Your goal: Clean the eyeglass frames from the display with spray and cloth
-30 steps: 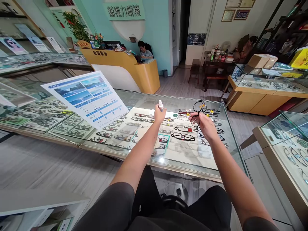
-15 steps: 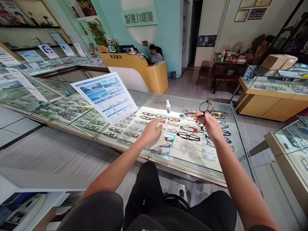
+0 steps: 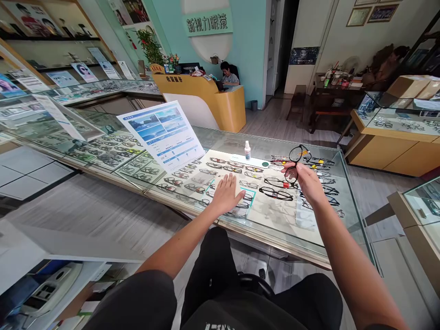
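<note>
My right hand (image 3: 311, 185) holds a pair of round, dark-rimmed eyeglasses (image 3: 291, 174) above the glass counter, gripped near the middle with the two lenses one above the other. Palm down on the counter top lies my left hand (image 3: 225, 195), fingers stretched out and thumb apart. A pale cloth (image 3: 238, 187) shows a little beside its thumb, the rest covered by the hand. Beyond the hands stands a small white bottle (image 3: 247, 151) with a pinkish label. Rows of eyeglass frames (image 3: 276, 193) are on display under the glass.
A printed blue-and-white sheet (image 3: 165, 137) stands tilted on the counter (image 3: 192, 215) to the left. Farther back, a person (image 3: 229, 75) sits behind a yellow desk (image 3: 232, 107). Another glass case (image 3: 395, 137) with cardboard boxes (image 3: 407, 87) is at the right.
My left hand has gone from clutching the cloth with bent fingers to lying flat over it on the glass. My right hand still holds the eyeglasses. The view has shifted slightly.
</note>
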The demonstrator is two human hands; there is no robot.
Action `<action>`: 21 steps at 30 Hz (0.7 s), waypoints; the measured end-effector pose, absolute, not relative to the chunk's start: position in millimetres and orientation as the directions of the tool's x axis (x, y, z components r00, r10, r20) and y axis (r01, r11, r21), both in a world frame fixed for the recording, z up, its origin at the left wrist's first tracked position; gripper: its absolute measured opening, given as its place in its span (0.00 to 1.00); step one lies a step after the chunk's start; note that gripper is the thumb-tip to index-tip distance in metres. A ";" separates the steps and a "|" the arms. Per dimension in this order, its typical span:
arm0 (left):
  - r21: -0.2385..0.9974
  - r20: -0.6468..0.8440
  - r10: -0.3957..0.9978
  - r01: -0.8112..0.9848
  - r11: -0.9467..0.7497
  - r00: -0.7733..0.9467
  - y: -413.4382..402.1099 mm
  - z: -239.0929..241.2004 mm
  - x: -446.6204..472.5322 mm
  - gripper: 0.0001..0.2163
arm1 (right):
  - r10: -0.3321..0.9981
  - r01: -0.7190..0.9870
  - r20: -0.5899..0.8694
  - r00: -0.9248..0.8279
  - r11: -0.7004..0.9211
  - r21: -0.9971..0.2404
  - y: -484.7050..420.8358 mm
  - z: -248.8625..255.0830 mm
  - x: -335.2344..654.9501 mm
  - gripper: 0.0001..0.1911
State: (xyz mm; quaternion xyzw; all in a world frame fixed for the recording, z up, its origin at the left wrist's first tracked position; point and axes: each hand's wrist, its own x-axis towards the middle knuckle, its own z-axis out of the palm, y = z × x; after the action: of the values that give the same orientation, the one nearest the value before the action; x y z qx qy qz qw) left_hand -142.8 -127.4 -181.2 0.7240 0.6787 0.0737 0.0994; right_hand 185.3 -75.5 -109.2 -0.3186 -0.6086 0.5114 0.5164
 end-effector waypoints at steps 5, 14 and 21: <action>0.250 -0.004 0.997 0.965 -0.077 0.081 -128.0 -184.9 -147.3 0.46 | 0.914 -0.146 0.298 -0.277 0.266 -0.953 -76.2 -108.3 185.8 0.23; 0.224 -0.051 0.989 0.967 -0.124 0.138 -141.8 -175.4 -144.0 0.49 | 0.914 -0.154 0.294 -0.280 0.259 -0.953 -75.4 -109.6 185.7 0.24; 0.191 -0.113 0.894 0.892 -0.410 0.435 -187.1 -160.2 -151.9 0.63 | 0.918 -0.127 0.287 -0.275 0.261 -0.957 -75.2 -108.9 185.6 0.25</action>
State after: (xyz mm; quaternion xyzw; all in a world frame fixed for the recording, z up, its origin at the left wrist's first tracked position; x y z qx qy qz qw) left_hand -151.9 -187.1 -160.2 0.8395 0.5317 0.0035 0.1117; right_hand 185.6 -75.2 -108.9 -0.3236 -0.6106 0.5147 0.5075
